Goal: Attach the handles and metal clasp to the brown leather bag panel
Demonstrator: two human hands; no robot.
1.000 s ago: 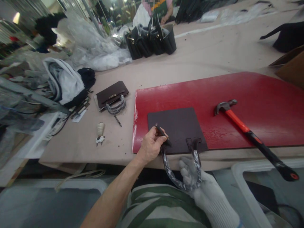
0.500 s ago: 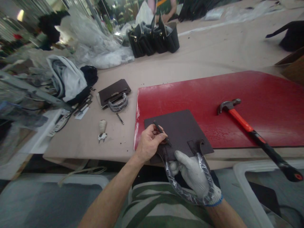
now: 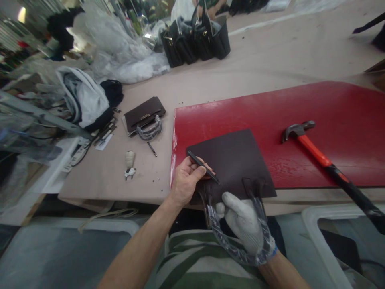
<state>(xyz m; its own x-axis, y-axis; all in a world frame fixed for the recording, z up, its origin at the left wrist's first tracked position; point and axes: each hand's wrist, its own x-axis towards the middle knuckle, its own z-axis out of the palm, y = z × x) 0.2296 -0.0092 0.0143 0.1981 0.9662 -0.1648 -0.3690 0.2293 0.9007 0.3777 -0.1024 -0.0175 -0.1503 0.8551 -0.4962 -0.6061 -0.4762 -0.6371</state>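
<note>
My bare left hand point(image 3: 187, 178) pinches a slim dark pen-like rod point(image 3: 207, 170), its tip down at the brown leather bag panel point(image 3: 231, 156). The panel lies at the near edge of a red board point(image 3: 207, 120). My right hand point(image 3: 245, 220), in a white knit glove, grips the panel's near edge with its thumb on top; the other fingers are partly hidden. Around that hand loops the panel's handle point(image 3: 222, 237), wrapped in clear plastic. Both handle ends meet stitched tabs on the panel.
Right on the board lies a claw hammer point(image 3: 315, 150), its handle overhanging the near edge. Left are a brown bag piece point(image 3: 144, 114) with wrapped handle, a short dark rod point(image 3: 152, 149) and a pronged tool point(image 3: 130, 165). Black bags point(image 3: 195, 44) stand behind, near another person's hand point(image 3: 214, 9).
The panel has shifted slightly and turned a little under my hands. My left hand's rod now leans lower, its tip slightly farther right. The whole view has tilted down a bit.
</note>
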